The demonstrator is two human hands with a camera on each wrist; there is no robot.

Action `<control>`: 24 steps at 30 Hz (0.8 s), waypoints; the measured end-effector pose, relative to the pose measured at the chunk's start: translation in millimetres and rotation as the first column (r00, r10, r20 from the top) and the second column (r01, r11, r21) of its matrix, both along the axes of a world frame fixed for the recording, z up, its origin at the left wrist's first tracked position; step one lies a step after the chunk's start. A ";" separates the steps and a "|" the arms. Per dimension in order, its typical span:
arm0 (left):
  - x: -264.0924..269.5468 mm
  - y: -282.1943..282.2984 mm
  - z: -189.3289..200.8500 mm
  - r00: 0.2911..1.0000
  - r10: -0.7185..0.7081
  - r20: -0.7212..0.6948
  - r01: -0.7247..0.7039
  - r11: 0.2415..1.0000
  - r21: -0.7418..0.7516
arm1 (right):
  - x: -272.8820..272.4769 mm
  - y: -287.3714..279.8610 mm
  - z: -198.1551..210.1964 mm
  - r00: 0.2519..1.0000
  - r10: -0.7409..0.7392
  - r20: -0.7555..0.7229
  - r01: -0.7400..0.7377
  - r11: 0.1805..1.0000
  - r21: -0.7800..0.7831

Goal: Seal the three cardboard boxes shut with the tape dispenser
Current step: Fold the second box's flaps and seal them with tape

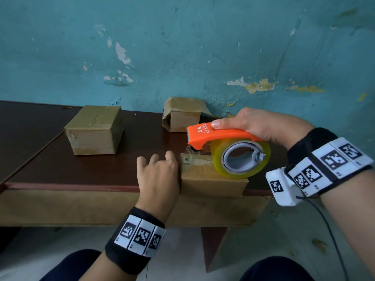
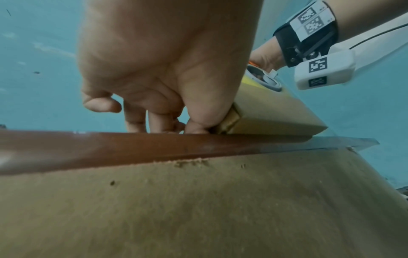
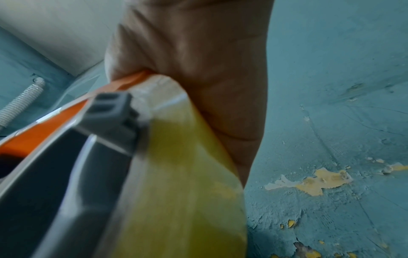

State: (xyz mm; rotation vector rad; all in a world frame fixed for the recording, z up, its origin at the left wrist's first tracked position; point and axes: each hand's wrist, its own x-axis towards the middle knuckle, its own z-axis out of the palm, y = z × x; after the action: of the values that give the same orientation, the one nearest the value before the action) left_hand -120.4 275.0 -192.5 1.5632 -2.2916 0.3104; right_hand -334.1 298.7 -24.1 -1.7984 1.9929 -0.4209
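Observation:
Three cardboard boxes stand on the dark brown table (image 1: 113, 167). The near box (image 1: 211, 185) sits at the front edge, with clear tape across its top. My right hand (image 1: 259, 124) grips the orange tape dispenser (image 1: 219, 135) from above. Its yellowish tape roll (image 1: 216, 159) rests on that box's top, with the blade end pointing left. My left hand (image 1: 158, 175) is at the box's left end. Its thumb (image 2: 205, 111) presses against that end of the box (image 2: 276, 113), and its fingers are loosely bent down toward the table (image 2: 110, 146). The right wrist view shows only the roll (image 3: 183, 174) and my palm (image 3: 198, 52).
A closed box (image 1: 95, 130) stands at mid left of the table. A box with a loose side flap (image 1: 182, 114) stands at the back against the peeling blue wall (image 1: 203, 47). Bare tabletop lies between them. My knees are below the table edge.

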 end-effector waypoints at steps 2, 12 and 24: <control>4.1 -3.1 -4.2 0.999 0.044 -0.018 -0.045 0.997 -0.066 | -0.3 -0.4 -1.1 1.000 0.004 -0.004 -0.004 1.000 -0.005; 21.1 -15.4 -7.8 0.585 -0.212 -0.782 0.592 0.771 0.234 | -1.7 0.0 -1.8 1.000 0.007 0.018 -0.006 1.000 -0.011; 8.4 -12.8 0.3 0.372 -0.389 -0.843 0.753 0.658 0.028 | 5.9 -0.9 3.1 0.997 0.030 -0.078 -0.029 1.000 0.008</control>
State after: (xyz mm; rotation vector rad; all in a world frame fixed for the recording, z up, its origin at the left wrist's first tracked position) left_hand -111.9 262.2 -192.2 0.5975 -1.9912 -0.9623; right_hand -328.2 297.7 -20.9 -1.8640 2.0147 -0.3385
